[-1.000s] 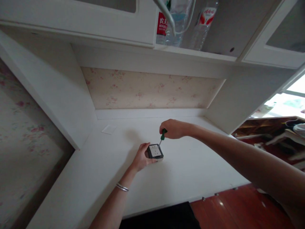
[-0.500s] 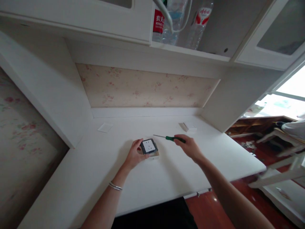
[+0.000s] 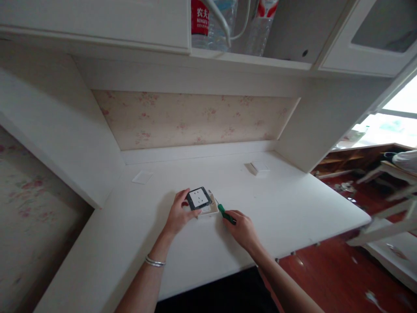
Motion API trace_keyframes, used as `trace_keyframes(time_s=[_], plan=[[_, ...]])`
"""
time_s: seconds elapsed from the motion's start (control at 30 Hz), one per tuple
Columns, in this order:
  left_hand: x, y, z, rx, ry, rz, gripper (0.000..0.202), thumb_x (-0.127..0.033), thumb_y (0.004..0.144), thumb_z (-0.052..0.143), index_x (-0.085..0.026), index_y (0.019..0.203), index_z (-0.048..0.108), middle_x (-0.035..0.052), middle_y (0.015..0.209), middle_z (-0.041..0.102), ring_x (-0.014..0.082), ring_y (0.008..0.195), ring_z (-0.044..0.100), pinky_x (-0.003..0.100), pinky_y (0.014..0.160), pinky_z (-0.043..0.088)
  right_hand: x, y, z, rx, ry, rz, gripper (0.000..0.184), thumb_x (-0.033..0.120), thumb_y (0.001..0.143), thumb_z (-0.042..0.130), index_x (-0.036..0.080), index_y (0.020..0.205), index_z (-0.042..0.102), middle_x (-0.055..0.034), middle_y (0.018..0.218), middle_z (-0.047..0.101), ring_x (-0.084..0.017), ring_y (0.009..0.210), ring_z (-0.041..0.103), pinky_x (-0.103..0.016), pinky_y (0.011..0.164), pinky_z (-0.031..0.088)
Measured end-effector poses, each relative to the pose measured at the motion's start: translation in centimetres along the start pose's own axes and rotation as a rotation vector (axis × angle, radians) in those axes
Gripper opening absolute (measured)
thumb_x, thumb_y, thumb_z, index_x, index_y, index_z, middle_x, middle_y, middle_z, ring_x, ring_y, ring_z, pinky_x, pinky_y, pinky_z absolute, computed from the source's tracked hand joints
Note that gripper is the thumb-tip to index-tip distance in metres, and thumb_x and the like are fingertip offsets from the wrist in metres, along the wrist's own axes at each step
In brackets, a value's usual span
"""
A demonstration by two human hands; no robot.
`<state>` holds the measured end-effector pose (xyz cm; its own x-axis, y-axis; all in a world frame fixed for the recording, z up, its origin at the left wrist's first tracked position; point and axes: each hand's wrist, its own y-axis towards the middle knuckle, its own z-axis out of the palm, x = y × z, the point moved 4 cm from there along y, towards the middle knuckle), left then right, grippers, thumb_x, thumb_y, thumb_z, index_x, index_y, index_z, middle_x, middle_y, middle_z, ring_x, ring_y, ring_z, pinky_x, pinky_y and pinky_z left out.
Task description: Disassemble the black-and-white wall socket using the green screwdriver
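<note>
A dark-framed wall socket [image 3: 199, 198] with a white face rests on a pale base piece [image 3: 210, 210] on the white desk [image 3: 286, 208]. My left hand [image 3: 177, 214] grips the socket's left side, fingers curled around its edge. A silver bracelet [image 3: 155, 261] sits on that wrist. My right hand [image 3: 243, 229] is closed on a green-handled screwdriver [image 3: 225, 213], whose tip points up-left at the socket's right edge, just beside the base piece.
A small white box [image 3: 259, 168] lies at the desk's back right, and a flat white plate [image 3: 142, 177] at the back left. Water bottles [image 3: 208, 21] stand on the shelf overhead. The desk's right edge drops to a red wooden floor [image 3: 325, 282].
My right hand lifted the screwdriver off the socket, swung it out flat to the right, then brought it back low with the tip against the socket's right side. The camera shifted left.
</note>
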<state>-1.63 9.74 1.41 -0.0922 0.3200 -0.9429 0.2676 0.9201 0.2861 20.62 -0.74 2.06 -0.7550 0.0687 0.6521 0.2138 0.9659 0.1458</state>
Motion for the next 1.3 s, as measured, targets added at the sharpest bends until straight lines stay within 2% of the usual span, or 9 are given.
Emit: trace_keyframes(time_s=[0.23,0.47,0.57,0.63,0.73,0.8,1.0,1.17,1.3], plan=[[-0.6,-0.3,0.5,0.052,-0.045,0.006,0.079,-0.03,0.061,0.079,-0.024,0.131,0.044,0.0092,0.132,0.037,0.0214,0.102,0.055,0.036,0.086,0.05,0.0,1.1,0.6,0.007,0.069,0.033,0.034,0.044,0.085,0.047,0.022,0.1,0.068,-0.0065,0.105,0.066,-0.019,0.081,0.064,-0.03,0.076,0.049],[-1.0,-0.4,0.7,0.057,-0.082,0.001,0.078,-0.03,0.06,0.08,-0.025,0.13,0.045,0.0084,0.132,0.037,0.0224,0.104,0.055,0.038,0.09,0.049,0.2,2.9,1.0,-0.076,0.218,0.063,0.034,0.042,0.086,0.044,0.02,0.099,0.066,-0.0082,0.103,0.067,-0.02,0.088,0.063,-0.033,0.08,0.049],[-0.8,-0.4,0.7,0.064,-0.106,0.007,0.08,-0.029,0.059,0.08,-0.025,0.13,0.044,0.008,0.133,0.037,0.0236,0.108,0.053,0.038,0.091,0.049,0.9,3.5,1.1,-0.118,0.377,0.132,0.036,0.045,0.083,0.048,0.02,0.103,0.066,-0.0079,0.106,0.067,-0.02,0.094,0.063,-0.034,0.085,0.048],[-0.7,-0.4,0.7,0.077,-0.118,0.02,0.081,-0.028,0.059,0.081,-0.026,0.131,0.044,0.0079,0.134,0.037,0.0248,0.111,0.052,0.038,0.092,0.048,1.6,3.9,1.6,-0.048,0.598,0.203,0.04,0.046,0.081,0.052,0.02,0.109,0.064,-0.0071,0.103,0.068,-0.02,0.092,0.064,-0.034,0.086,0.048],[-0.6,-0.3,0.7,0.095,-0.133,0.04,0.082,-0.026,0.059,0.081,-0.026,0.132,0.043,0.0086,0.135,0.036,0.0266,0.115,0.05,0.039,0.094,0.047,3.2,4.2,2.8,0.126,0.961,0.28,0.044,0.045,0.079,0.058,0.018,0.113,0.063,-0.0068,0.103,0.069,-0.019,0.094,0.064,-0.034,0.087,0.049],[-0.5,-0.3,0.8,0.104,-0.143,0.046,0.082,-0.026,0.058,0.081,-0.025,0.132,0.043,0.0095,0.135,0.037,0.0283,0.118,0.048,0.04,0.094,0.047,4.1,4.2,3.2,0.195,1.087,0.302,0.043,0.043,0.077,0.061,0.018,0.111,0.065,-0.006,0.107,0.068,-0.019,0.099,0.062,-0.033,0.09,0.048],[-0.7,-0.4,0.9,0.138,-0.225,0.002,0.081,-0.023,0.06,0.08,-0.025,0.133,0.042,0.0098,0.138,0.038,0.0279,0.12,0.047,0.04,0.097,0.044,4.8,3.7,3.2,0.229,1.143,0.297,0.036,0.034,0.071,0.069,0.022,0.105,0.069,-0.0029,0.103,0.07,-0.02,0.104,0.06,-0.035,0.096,0.044],[-1.1,-0.6,1.3,0.229,-0.335,-0.126,0.088,-0.022,0.065,0.077,-0.025,0.14,0.031,0.0119,0.132,0.049,0.0272,0.118,0.051,0.042,0.097,0.044,4.8,3.5,3.1,0.211,1.174,0.285,0.03,0.031,0.071,0.068,0.02,0.099,0.071,-0.0048,0.098,0.071,-0.02,0.095,0.064,-0.035,0.092,0.046],[-1.5,-0.6,1.5,0.257,-0.412,-0.171,0.086,-0.025,0.068,0.075,-0.023,0.141,0.029,0.0122,0.13,0.053,0.0269,0.116,0.053,0.043,0.096,0.044,4.9,3.4,3.2,0.179,1.208,0.316,0.03,0.03,0.071,0.069,0.018,0.098,0.071,-0.0062,0.099,0.071,-0.02,0.097,0.063,-0.034,0.094,0.044]])
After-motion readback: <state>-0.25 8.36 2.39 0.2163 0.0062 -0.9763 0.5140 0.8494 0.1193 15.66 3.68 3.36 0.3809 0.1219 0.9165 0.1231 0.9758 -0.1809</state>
